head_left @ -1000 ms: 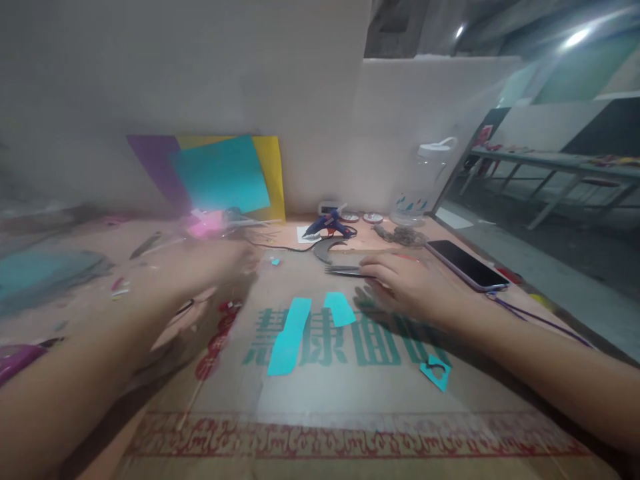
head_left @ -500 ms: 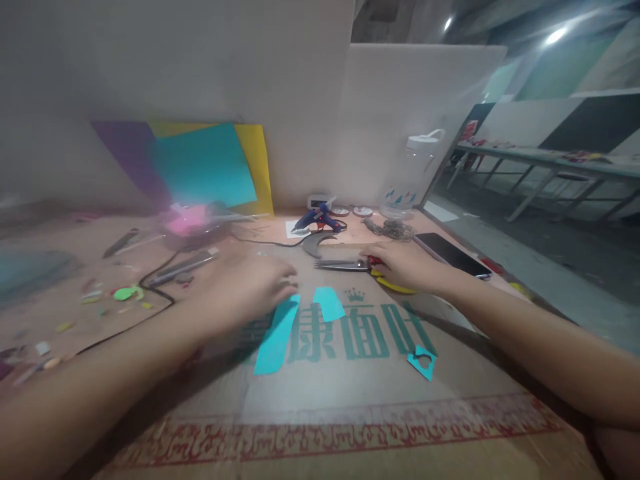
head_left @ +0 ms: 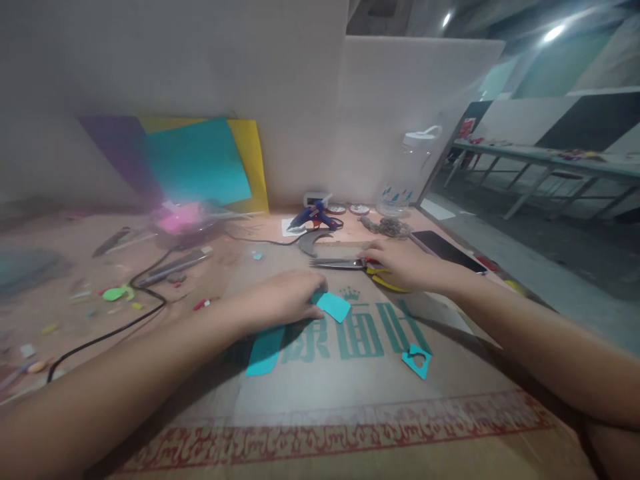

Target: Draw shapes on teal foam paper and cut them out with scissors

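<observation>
My left hand pinches the left end of a small turquoise piece just over the printed cardboard. Below that hand and partly covered by it lies a longer turquoise strip. My right hand is closed on the red and yellow handles of the scissors, whose blades point left, almost shut. Nearer to me on the right rests a turquoise scrap with a cut-out hole.
Behind the scissors are a blue glue gun, a grey curved piece, twine and a bottle. A phone lies right. Coloured sheets lean at the back; scraps and a black cord lie left.
My left hand has moved right and closed on the small turquoise piece, which is now turned. My right hand still holds the scissors in nearly the same place. The view has shifted slightly.
</observation>
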`<state>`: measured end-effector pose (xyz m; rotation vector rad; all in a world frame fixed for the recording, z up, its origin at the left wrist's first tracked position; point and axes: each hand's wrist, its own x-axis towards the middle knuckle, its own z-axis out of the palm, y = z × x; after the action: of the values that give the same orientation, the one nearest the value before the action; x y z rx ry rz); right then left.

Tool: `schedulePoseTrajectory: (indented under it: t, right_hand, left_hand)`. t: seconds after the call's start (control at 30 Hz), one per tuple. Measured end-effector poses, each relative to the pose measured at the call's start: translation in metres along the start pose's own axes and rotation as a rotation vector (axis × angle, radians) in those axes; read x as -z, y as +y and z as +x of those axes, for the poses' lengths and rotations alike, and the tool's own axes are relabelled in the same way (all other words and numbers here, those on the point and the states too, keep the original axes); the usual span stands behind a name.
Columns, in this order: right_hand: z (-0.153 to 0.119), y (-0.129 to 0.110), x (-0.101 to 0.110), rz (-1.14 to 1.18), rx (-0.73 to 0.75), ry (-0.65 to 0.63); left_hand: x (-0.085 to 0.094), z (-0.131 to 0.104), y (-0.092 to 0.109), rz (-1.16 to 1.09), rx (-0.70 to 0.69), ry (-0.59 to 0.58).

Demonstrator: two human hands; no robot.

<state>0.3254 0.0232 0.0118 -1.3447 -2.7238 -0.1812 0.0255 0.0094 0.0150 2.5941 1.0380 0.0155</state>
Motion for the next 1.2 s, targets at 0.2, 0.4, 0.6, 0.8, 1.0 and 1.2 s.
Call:
schedulePoseTrajectory:
  t: [0.2, 0.4, 0.6, 0.8, 1.0, 1.2]
  right_hand:
    - [-0.001, 0.000, 0.004, 0.028, -0.035, 0.013]
    - [-0.001, 0.005, 0.002, -0.020, -0.051, -0.088]
    - [0.002, -0.004, 0.006, 0.026, -0.228, -0.066]
    - [0.002, -0.033, 0.025, 0.513, -0.350, 0.261]
    - [-0.007, -0.092, 0.043, 0.986, -0.136, 0.445]
    - [-0.014, -0.114, 0.048, 1.014, -0.183, 0.567]
  left_hand:
    - [-0.003, -0.001, -0.005, -0.062, -0.023, 0.039]
    - [0.000, -0.002, 0.000, -0.097, -0.099, 0.011]
    - [0.005, -0.004, 0.003, -0.145, 0.012, 0.025]
    - [0.020, -0.015, 0.018, -0.448, -0.040, 0.290]
    - [0.031, -0.031, 0.035, -0.531, -0.103, 0.430]
    - [0.023, -0.033, 0.037, -0.682, -0.130, 0.372]
